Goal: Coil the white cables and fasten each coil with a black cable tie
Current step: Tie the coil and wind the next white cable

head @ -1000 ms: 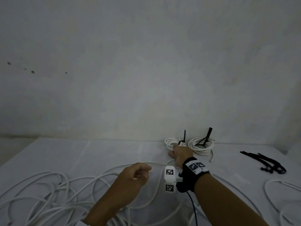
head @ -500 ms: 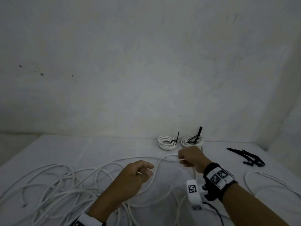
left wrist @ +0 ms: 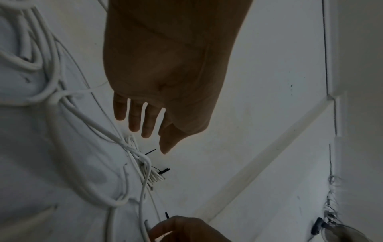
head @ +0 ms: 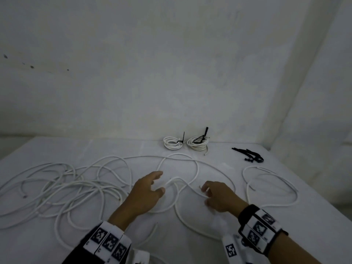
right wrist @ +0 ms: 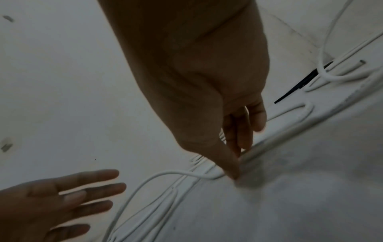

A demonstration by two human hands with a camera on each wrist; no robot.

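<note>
Loose white cables lie tangled over the left and middle of the white table. My right hand pinches one white cable near its end between thumb and fingers, low on the table. My left hand hovers just left of it, fingers straight and spread, holding nothing. Two finished coils, each bound with a black tie, sit against the back wall. A bunch of spare black cable ties lies at the back right.
Another loose white cable loops on the right side of the table. White walls close the back and right. The table's left edge runs diagonally. Tagged bands are on both wrists.
My right hand has drawn back from the tied coils towards me and now pinches a loose cable. My left hand has gone from loosely curled to spread.
</note>
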